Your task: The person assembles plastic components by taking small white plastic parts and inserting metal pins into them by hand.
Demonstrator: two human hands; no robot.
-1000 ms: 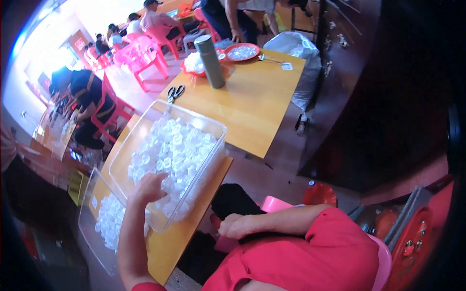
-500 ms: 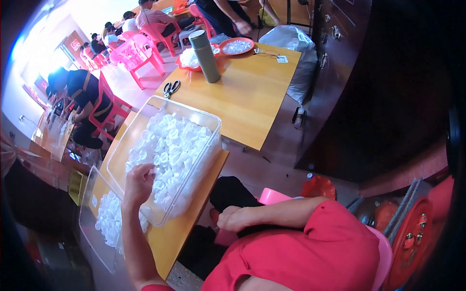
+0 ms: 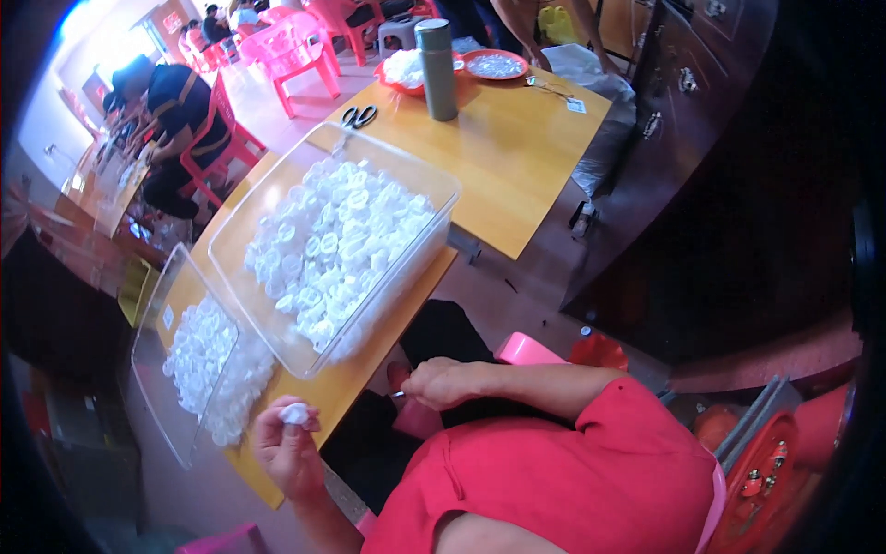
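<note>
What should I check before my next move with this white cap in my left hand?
1. White cap pinched in left hand fingertips: ok.
2. Right hand holding a small tool: cannot tell, only a thin tip shows.
3. Upper clear bin of white caps fully on the table: not ok, a corner overhangs the edge.
4. Lower clear bin within left reach: ok.
5. Scissors away from hands: ok.

A long wooden table crosses a bright workroom. Pink plastic chairs stand at its far end on a pale floor. A dark wooden cabinet rises along the right. Strong light pours in from the upper left.
</note>
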